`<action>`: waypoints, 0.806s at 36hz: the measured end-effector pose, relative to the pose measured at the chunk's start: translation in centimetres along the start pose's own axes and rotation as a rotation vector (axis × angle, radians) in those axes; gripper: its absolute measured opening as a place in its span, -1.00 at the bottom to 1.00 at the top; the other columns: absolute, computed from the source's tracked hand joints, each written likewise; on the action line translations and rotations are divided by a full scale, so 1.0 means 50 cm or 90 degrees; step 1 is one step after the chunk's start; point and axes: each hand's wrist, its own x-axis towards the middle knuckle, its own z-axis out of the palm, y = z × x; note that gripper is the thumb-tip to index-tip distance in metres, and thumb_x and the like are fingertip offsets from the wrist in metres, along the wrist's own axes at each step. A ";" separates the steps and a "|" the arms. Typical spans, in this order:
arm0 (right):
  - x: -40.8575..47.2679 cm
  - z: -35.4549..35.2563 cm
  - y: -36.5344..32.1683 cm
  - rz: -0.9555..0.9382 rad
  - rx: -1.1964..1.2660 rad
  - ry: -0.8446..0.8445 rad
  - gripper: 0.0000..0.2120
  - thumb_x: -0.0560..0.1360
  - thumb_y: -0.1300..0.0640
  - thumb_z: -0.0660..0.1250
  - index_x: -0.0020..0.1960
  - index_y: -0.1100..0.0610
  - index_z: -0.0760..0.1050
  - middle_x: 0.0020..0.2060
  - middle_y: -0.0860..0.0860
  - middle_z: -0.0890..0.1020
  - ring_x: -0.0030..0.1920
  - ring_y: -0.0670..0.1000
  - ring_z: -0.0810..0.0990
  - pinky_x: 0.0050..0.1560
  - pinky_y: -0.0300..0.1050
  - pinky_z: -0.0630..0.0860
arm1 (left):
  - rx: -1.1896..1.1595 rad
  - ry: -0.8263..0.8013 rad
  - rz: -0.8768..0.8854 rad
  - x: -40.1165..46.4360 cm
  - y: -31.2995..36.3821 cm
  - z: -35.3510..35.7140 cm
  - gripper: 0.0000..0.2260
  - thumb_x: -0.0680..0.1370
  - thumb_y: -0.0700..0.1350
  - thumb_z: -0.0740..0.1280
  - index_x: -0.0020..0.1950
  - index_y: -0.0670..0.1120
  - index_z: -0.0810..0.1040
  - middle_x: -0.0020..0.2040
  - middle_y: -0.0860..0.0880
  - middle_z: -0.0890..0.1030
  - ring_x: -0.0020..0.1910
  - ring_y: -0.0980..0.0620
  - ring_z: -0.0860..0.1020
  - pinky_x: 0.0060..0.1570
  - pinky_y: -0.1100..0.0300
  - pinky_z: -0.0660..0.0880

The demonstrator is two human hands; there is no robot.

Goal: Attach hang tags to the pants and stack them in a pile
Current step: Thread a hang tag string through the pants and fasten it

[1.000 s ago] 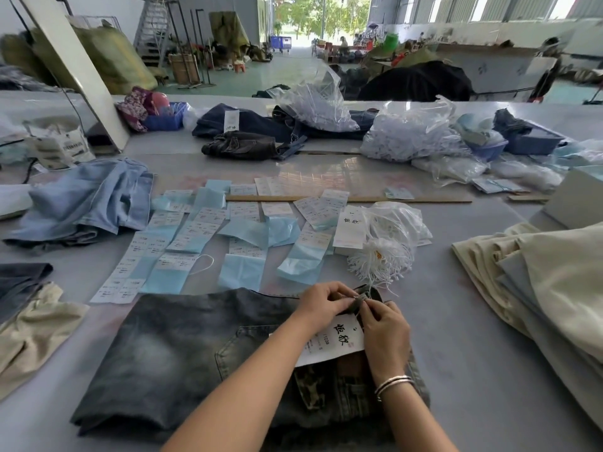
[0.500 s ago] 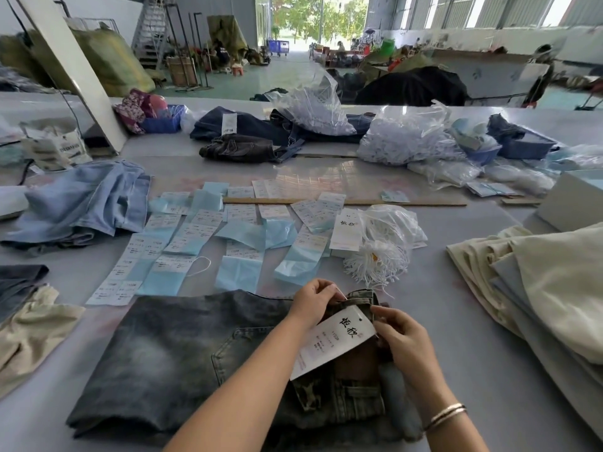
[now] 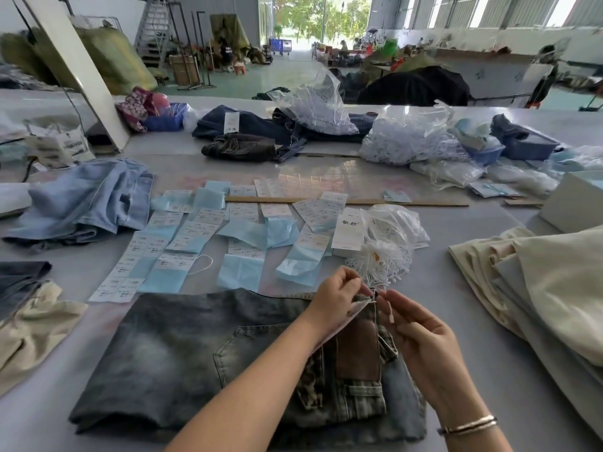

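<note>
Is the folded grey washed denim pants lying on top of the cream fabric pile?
No, the grey washed denim pants lie on the grey table, apart from the cream fabric pile.

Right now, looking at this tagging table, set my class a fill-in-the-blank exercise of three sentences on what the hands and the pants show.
1. Both hands work at the ______ of the dark washed jeans, which lie folded in front of the person.
2. The bracelet is worn on the ______ wrist.
3. The left hand holds the white hang tag, while the right hand pinches its thin white ______.

Missing words: waistband; right; string
</note>
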 end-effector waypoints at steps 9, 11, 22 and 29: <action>0.001 0.006 0.001 -0.037 -0.058 0.092 -0.78 0.38 0.41 0.33 -0.20 0.18 0.71 -0.17 0.20 0.70 -0.24 -0.01 0.69 -0.24 -0.28 0.60 | -0.024 -0.053 0.048 -0.020 -0.006 0.024 -0.89 0.60 -0.31 0.24 0.00 -0.17 0.55 -0.22 0.02 0.56 -0.24 0.24 0.55 -0.09 0.36 0.48; 0.003 0.007 0.002 -0.031 -0.051 0.099 -0.75 0.42 0.43 0.30 -0.21 0.19 0.70 -0.20 0.19 0.70 -0.27 -0.01 0.69 -0.25 -0.29 0.60 | -0.057 -0.063 0.030 -0.027 -0.015 0.026 -0.87 0.60 -0.31 0.26 -0.03 -0.13 0.56 -0.21 0.01 0.59 -0.22 0.25 0.57 -0.08 0.38 0.49; 0.015 -0.013 -0.016 -0.087 -0.229 0.142 -0.81 0.50 0.35 0.31 0.01 0.14 0.62 -0.32 0.08 0.69 -0.32 -0.07 0.65 -0.29 -0.33 0.57 | -0.068 -0.062 0.035 -0.038 -0.046 0.042 -0.89 0.58 -0.26 0.31 0.06 -0.09 0.53 -0.24 0.07 0.63 -0.14 0.18 0.62 -0.04 0.36 0.50; 0.029 -0.042 -0.007 -0.056 -0.334 0.155 -0.74 0.53 0.34 0.28 0.10 0.06 0.57 -0.16 0.04 0.65 -0.31 -0.17 0.59 -0.34 -0.45 0.46 | -0.008 -0.017 0.053 -0.046 -0.065 0.053 -0.90 0.58 -0.25 0.31 0.06 -0.11 0.53 -0.19 0.02 0.63 -0.12 0.14 0.62 0.01 0.31 0.51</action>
